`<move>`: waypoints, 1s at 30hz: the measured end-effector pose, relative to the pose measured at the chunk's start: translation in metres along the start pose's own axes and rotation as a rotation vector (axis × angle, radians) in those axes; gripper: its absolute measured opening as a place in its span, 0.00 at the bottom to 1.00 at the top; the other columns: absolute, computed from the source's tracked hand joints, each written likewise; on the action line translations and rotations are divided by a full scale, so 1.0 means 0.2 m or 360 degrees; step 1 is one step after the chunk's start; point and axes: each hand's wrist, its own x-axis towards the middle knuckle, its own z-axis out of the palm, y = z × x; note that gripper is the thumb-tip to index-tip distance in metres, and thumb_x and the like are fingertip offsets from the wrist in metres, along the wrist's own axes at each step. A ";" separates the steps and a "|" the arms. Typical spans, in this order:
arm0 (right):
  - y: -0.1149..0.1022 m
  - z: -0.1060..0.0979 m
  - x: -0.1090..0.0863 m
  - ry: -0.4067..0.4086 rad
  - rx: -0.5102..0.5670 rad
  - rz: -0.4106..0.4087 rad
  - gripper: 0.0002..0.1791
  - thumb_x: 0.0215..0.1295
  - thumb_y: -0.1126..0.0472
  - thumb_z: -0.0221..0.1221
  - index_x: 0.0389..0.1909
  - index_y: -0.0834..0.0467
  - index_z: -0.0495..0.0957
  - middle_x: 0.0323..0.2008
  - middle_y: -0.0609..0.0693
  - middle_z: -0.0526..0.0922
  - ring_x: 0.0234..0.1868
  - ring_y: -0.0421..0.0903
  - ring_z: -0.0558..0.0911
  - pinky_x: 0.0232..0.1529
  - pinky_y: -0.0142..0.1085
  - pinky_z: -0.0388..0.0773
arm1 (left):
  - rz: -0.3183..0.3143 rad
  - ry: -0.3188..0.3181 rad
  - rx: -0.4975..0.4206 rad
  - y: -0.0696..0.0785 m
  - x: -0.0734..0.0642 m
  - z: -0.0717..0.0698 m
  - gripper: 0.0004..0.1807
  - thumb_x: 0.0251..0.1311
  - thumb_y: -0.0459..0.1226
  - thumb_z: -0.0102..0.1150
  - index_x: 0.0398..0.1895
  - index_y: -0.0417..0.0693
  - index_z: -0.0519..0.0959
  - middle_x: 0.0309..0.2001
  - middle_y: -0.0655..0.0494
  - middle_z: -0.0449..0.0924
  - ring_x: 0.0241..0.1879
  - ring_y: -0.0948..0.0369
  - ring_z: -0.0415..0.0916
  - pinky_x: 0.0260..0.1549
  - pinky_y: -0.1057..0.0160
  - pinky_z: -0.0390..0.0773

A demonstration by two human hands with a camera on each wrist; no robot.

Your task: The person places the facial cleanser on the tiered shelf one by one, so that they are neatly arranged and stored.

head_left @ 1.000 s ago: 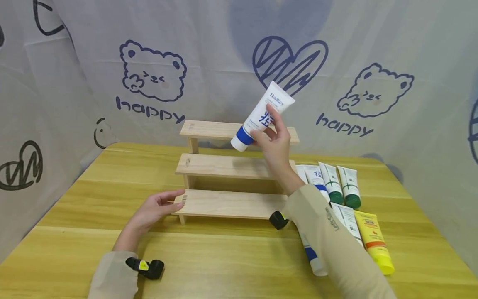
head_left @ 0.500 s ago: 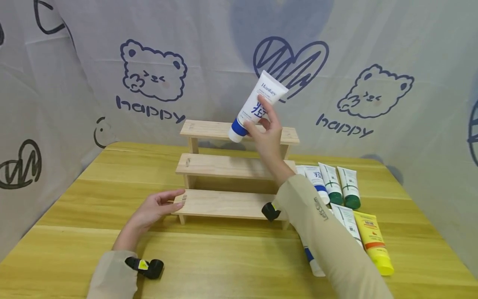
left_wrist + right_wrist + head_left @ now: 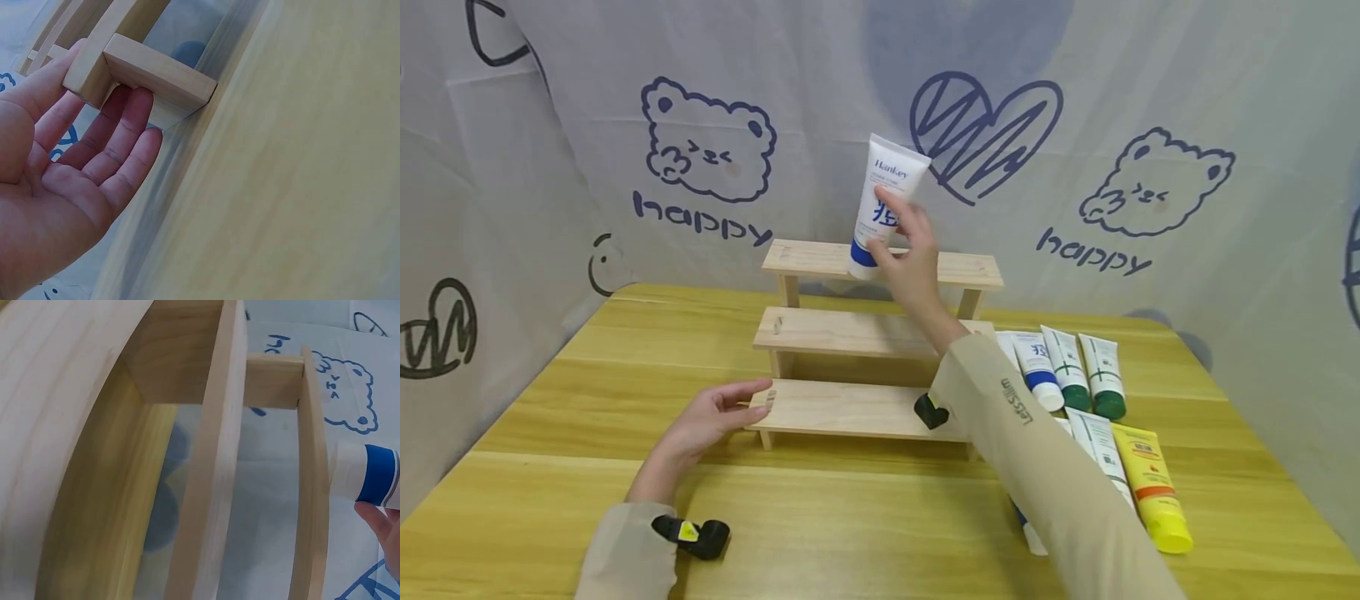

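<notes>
My right hand (image 3: 912, 250) grips a white squeeze tube (image 3: 887, 179) with a blue band, "Hankey" lettering and a white cap. It stands nearly upright, cap down, leaning slightly right, and overlaps the top step of a three-tier wooden display rack (image 3: 865, 329). In the right wrist view, the tube's cap (image 3: 348, 469) is right at the top board's edge, with a fingertip beside the blue band. My left hand (image 3: 715, 421) holds the left end of the lowest step. Seen from the left wrist, the thumb and fingers (image 3: 128, 147) close round the board's end and its leg.
Right of the rack, several tubes lie on the wooden table (image 3: 550, 467): a blue-banded white tube (image 3: 1037, 371), green-capped tubes (image 3: 1103, 375) and a yellow tube (image 3: 1152, 487). My right sleeve (image 3: 1037, 467) partly covers them. A printed cloth (image 3: 842, 83) hangs behind.
My right hand has carried the tube leftward and turned it from a strong tilt to nearly upright, its cap ending over the top step. My left hand has stayed put on the rack.
</notes>
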 end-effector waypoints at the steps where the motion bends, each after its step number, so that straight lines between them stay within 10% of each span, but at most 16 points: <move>1: 0.00 0.00 0.00 -0.0022 -0.0026 0.0000 0.26 0.52 0.76 0.56 0.56 0.62 0.69 0.49 0.60 0.69 0.46 0.47 0.70 0.31 0.37 0.77 | -0.0001 -0.0003 -0.0003 0.00 0.00 0.00 0.30 0.57 0.38 0.58 0.60 0.34 0.64 0.57 0.37 0.64 0.44 0.63 0.71 0.41 0.67 0.71; 14: -0.01 0.03 0.04 -0.0268 -0.0326 0.0007 0.31 0.57 0.72 0.56 0.63 0.57 0.62 0.56 0.57 0.66 0.52 0.47 0.69 0.40 0.34 0.75 | -0.0022 -0.0009 -0.0062 0.01 0.00 0.00 0.30 0.57 0.37 0.58 0.60 0.32 0.63 0.57 0.36 0.63 0.42 0.63 0.71 0.40 0.67 0.72; 20: 0.02 0.04 0.00 -0.0153 -0.0170 0.0149 0.40 0.53 0.75 0.58 0.66 0.60 0.51 0.55 0.59 0.67 0.45 0.50 0.74 0.38 0.33 0.75 | -0.0017 -0.0003 -0.0064 0.00 0.00 0.00 0.29 0.57 0.37 0.58 0.60 0.32 0.63 0.58 0.36 0.63 0.42 0.63 0.71 0.40 0.67 0.72; 30: 0.03 0.05 -0.07 -0.0012 -0.0297 0.0341 0.21 0.53 0.68 0.62 0.48 0.68 0.70 0.37 0.59 0.78 0.35 0.48 0.77 0.35 0.32 0.74 | -0.0002 -0.0024 -0.0062 0.00 0.00 0.00 0.29 0.57 0.37 0.57 0.60 0.33 0.63 0.59 0.36 0.61 0.43 0.61 0.71 0.41 0.66 0.72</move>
